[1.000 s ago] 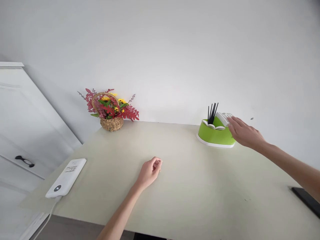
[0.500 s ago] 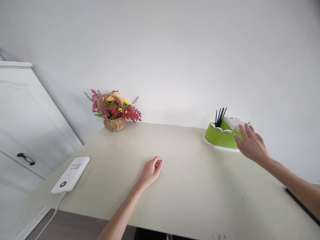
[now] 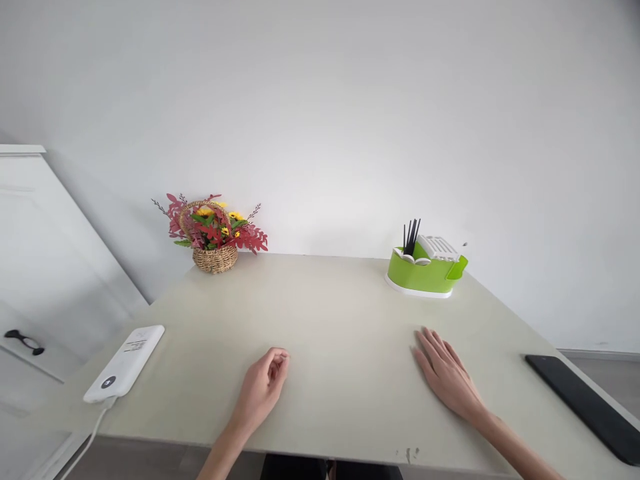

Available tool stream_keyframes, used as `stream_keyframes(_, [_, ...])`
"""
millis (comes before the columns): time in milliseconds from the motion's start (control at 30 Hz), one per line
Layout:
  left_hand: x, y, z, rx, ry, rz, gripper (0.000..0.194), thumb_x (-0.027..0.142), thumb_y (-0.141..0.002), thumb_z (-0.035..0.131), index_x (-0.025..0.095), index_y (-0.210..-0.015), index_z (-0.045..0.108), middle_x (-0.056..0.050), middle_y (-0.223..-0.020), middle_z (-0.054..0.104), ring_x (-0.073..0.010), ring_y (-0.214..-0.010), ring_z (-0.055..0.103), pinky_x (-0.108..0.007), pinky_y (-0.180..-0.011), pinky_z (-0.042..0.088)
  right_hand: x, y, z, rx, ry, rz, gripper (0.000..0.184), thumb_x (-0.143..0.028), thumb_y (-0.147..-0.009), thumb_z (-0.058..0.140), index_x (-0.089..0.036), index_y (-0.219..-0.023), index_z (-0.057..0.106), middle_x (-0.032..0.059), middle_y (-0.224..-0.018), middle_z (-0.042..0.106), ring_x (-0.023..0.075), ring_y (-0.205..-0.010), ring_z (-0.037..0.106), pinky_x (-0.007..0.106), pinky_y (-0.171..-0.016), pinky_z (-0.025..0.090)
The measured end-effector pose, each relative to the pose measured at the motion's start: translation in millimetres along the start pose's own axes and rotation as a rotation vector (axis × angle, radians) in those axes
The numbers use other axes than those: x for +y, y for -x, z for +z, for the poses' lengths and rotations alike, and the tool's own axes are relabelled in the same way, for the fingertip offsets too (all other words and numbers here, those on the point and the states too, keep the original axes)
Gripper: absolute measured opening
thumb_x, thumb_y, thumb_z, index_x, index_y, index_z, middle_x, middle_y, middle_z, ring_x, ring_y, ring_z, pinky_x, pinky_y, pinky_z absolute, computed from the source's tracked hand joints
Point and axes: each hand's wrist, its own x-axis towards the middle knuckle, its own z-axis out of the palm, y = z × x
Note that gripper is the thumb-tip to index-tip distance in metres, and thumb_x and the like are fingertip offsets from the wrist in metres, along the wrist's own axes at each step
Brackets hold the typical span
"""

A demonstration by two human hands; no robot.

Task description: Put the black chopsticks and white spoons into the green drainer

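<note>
My left hand (image 3: 260,388) rests on the pale table (image 3: 345,333) near its front edge, fingers curled loosely inward with nothing visible in them. My right hand (image 3: 447,376) lies flat on the table with the fingers stretched out and together, holding nothing. A green holder with a white base (image 3: 425,272) stands at the back right of the table, well beyond my right hand; black sticks and a white ribbed piece rise from it.
A wicker basket of red and yellow flowers (image 3: 214,231) sits at the back left by the wall. A white power bank (image 3: 125,363) with a cable lies at the left edge. A black flat device (image 3: 585,405) lies at the right edge. A white cabinet (image 3: 35,280) stands left.
My right hand has drawn back from the green holder and come down flat on the table near me. My left hand has stayed curled on the table.
</note>
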Motion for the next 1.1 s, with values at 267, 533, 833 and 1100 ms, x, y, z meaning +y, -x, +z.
stream_keyframes(267, [2.1,3.1,-4.4,0.007,0.053,-0.038,0.04,0.059,-0.099,0.049,0.023,-0.103,0.064,-0.002,-0.08,0.066,-0.0183,-0.07,0.059,-0.027,-0.067,0.048,-16.7,8.1,5.6,0.033,0.103,0.008,0.071,-0.056,-0.105,0.023,-0.017,-0.163,0.039,0.0054,-0.171,0.031,0.0242,-0.159,0.024,0.048,-0.131,0.018])
stream_keyframes(533, [-1.4,4.8,-4.0,0.027,0.075,-0.022,0.039,0.059,-0.098,0.051,0.023,-0.105,0.063,-0.001,-0.077,0.063,-0.018,-0.069,0.057,-0.027,-0.066,0.047,-22.3,25.2,8.0,0.055,0.121,0.05,0.071,-0.056,-0.105,0.022,-0.018,-0.162,0.042,0.0029,-0.17,0.033,0.0242,-0.159,0.026,0.047,-0.131,0.017])
stream_keyframes(833, [-5.9,6.7,-2.4,0.041,0.082,-0.006,0.037,0.057,-0.1,0.05,0.022,-0.101,0.063,0.0,-0.075,0.062,-0.0174,-0.067,0.056,-0.026,-0.065,0.045,-20.0,32.0,13.9,0.046,0.091,0.062,0.074,-0.059,-0.103,0.02,-0.02,-0.162,0.042,0.0021,-0.17,0.034,0.0243,-0.158,0.027,0.048,-0.131,0.017])
stream_keyframes(1100, [-1.5,9.2,-3.7,0.048,0.096,-0.007,0.037,0.057,-0.099,0.05,0.023,-0.101,0.064,0.0,-0.074,0.06,-0.0171,-0.066,0.055,-0.026,-0.064,0.045,-19.6,32.9,15.7,0.041,0.071,0.076,0.074,-0.06,-0.103,0.02,-0.021,-0.162,0.042,0.0013,-0.17,0.034,0.0243,-0.158,0.028,0.048,-0.131,0.018])
